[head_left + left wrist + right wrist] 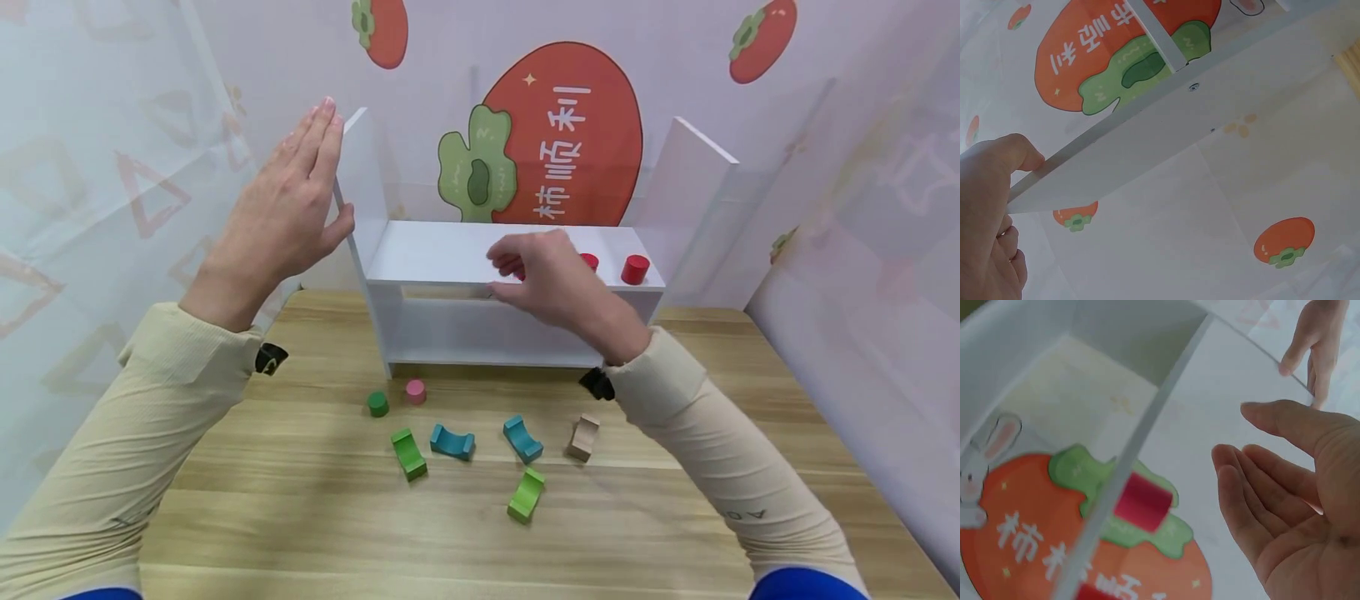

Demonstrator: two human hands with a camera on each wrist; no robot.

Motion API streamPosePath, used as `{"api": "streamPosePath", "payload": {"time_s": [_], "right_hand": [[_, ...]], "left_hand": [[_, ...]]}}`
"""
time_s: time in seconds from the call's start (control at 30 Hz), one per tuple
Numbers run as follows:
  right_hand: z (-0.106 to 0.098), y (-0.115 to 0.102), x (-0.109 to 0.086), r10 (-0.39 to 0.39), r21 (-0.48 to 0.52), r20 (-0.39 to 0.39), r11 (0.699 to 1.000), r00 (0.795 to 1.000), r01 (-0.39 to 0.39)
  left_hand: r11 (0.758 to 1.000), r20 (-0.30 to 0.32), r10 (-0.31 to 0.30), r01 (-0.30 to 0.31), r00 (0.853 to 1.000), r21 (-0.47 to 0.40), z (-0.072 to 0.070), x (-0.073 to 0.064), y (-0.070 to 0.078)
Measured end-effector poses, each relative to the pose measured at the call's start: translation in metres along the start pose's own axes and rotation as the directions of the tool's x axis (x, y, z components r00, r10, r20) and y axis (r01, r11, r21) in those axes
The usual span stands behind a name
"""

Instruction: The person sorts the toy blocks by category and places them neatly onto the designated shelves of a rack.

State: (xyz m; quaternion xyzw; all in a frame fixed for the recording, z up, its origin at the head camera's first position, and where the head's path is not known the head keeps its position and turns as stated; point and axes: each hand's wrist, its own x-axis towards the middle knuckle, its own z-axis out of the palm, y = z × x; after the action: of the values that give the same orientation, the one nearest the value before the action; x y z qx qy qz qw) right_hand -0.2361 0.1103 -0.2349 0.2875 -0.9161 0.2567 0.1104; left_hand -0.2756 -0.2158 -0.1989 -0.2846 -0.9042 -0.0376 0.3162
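A white shelf unit (442, 250) with two upright side panels stands on the table. My left hand (288, 196) holds the upper part of its left side panel (362, 179); in the left wrist view the thumb (1025, 153) lies on the panel's edge. My right hand (551, 279) is over the front of the upper board, fingers loosely bent and thumb apart. Nothing is between its fingers (1235, 500) in the right wrist view. A red cylinder (635, 269) sits at the board's right end. Another red cylinder (589, 262) is partly hidden behind my right hand.
In front of the shelf lie a green cylinder (378, 404), a pink cylinder (416, 392), green curved blocks (408, 454), blue curved blocks (452, 442) and a wooden curved block (583, 438). A printed cloth (420, 150) hangs behind; the right side panel (693, 183) rises at the board's end.
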Motion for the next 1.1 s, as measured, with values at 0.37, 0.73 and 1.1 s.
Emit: {"api": "streamPosePath", "payload": {"time_s": [0.37, 0.73, 1.1], "right_hand": [[0.098, 0.019, -0.003, 0.062, 0.219, 0.248, 0.969, 0.967, -0.118], [0.192, 0.032, 0.002, 0.131, 0.219, 0.359, 0.951, 0.924, -0.22], [0.224, 0.031, 0.009, 0.154, 0.214, 0.377, 0.945, 0.913, -0.248]], "left_hand": [[1.0, 0.011, -0.009, 0.009, 1.0, 0.002, 0.001, -0.001, -0.001], [1.0, 0.018, -0.009, 0.009, 1.0, 0.0, 0.002, 0.0, 0.0], [1.0, 0.009, -0.015, 0.015, 1.0, -0.01, 0.001, 0.0, -0.001]]}}
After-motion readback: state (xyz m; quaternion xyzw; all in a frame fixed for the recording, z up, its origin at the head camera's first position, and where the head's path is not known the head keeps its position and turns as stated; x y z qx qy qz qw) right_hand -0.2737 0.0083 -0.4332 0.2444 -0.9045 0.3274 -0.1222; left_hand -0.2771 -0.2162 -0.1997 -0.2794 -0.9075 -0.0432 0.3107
